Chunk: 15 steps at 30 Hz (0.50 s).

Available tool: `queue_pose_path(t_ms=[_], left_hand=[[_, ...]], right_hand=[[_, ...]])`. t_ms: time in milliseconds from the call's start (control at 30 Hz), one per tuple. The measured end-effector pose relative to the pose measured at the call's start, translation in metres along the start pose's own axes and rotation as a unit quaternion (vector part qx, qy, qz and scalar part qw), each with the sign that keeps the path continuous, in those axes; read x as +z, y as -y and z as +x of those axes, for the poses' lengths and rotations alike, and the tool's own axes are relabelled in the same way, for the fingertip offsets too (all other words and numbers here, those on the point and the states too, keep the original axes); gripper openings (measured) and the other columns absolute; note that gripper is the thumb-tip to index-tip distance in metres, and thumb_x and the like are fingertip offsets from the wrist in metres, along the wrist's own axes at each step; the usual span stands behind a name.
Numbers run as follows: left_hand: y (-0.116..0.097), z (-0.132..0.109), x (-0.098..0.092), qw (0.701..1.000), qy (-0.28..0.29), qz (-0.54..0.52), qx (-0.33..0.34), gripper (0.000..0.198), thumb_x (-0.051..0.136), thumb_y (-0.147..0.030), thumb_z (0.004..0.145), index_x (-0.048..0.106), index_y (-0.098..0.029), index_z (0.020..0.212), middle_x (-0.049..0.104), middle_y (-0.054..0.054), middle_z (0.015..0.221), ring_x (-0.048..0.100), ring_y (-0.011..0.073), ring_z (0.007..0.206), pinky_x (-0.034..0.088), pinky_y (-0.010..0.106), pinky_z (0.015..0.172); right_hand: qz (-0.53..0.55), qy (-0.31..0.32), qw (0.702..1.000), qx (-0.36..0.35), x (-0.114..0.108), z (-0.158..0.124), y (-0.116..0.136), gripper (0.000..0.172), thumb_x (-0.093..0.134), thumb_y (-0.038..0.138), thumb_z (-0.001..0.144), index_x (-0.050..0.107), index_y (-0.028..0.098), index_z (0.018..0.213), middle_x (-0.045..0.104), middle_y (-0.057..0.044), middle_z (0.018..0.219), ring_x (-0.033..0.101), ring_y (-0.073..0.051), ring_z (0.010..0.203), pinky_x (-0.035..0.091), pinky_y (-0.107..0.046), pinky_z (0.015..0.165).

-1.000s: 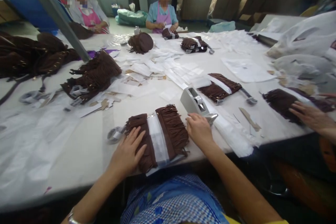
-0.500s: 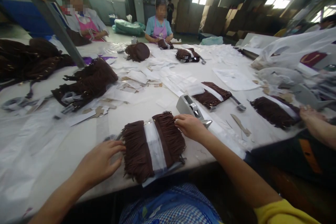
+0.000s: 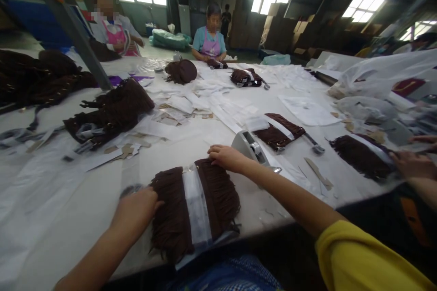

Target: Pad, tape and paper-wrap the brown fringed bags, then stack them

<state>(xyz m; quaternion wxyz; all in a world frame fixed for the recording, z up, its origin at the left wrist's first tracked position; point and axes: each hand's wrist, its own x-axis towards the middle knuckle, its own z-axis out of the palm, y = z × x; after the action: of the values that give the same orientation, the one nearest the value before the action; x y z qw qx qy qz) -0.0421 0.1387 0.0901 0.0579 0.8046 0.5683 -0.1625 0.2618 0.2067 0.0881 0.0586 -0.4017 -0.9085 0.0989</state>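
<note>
A dark brown fringed bag (image 3: 218, 200) lies at the table's front edge, with a whitish band (image 3: 198, 209) across its middle. At its left side, my left hand (image 3: 138, 207) is closed on the edge, fingertips partly hidden. My right hand (image 3: 227, 158) has its fingers bent over the far right corner of the same bag, gripping the fringe. Just beyond my right wrist stands a grey tape dispenser (image 3: 246, 144). A small grey bundle (image 3: 131, 190) pokes out behind my left hand.
Another banded fringed bag (image 3: 278, 131) lies past the dispenser. At right, a co-worker's hand (image 3: 411, 163) touches a further bag (image 3: 362, 157). A loose brown bag (image 3: 112, 109) and paper scraps (image 3: 128, 151) lie left, near a metal post (image 3: 78, 41). Two people sit across the table.
The bag has shifted slightly toward me and to the left. My left hand has closed on its side, and my right hand has moved left along the far edge onto the corner.
</note>
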Motion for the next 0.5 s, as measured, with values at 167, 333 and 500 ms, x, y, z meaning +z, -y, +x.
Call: queue_pose_path(t_ms=[167,333,500], left_hand=[[0.020,-0.006,0.013,0.999,-0.002,-0.046,0.028,0.036,0.046,-0.040,0.093,0.070,-0.020,0.075,0.074,0.012,0.087,0.071,0.0314,0.080,0.049,0.037,0.063],[0.031,-0.010,0.020,0.998,-0.012,-0.050,0.031,0.037,0.042,-0.039,0.094,0.072,-0.024,0.080,0.072,0.008,0.088,0.070,0.0277,0.078,0.048,0.034,0.060],[0.025,-0.012,0.026,0.998,-0.039,-0.040,0.034,0.040,0.035,-0.039,0.098,0.070,-0.022,0.089,0.071,0.009,0.096,0.069,0.0262,0.081,0.047,0.033,0.062]], right_hand=[[-0.104,0.056,0.993,0.031,-0.018,-0.011,-0.021,0.017,0.070,0.032,0.088,0.075,0.016,0.091,0.068,-0.012,0.117,0.057,-0.027,0.120,0.046,-0.039,0.100],[-0.140,0.060,0.982,0.116,-0.037,-0.036,-0.021,0.009,0.066,0.012,0.086,0.075,0.014,0.087,0.072,-0.015,0.103,0.067,-0.027,0.100,0.051,-0.038,0.088],[0.030,-0.014,0.998,-0.053,-0.003,-0.045,0.019,0.031,0.056,0.028,0.097,0.063,0.024,0.127,0.058,-0.007,0.139,0.054,-0.020,0.127,0.043,-0.035,0.107]])
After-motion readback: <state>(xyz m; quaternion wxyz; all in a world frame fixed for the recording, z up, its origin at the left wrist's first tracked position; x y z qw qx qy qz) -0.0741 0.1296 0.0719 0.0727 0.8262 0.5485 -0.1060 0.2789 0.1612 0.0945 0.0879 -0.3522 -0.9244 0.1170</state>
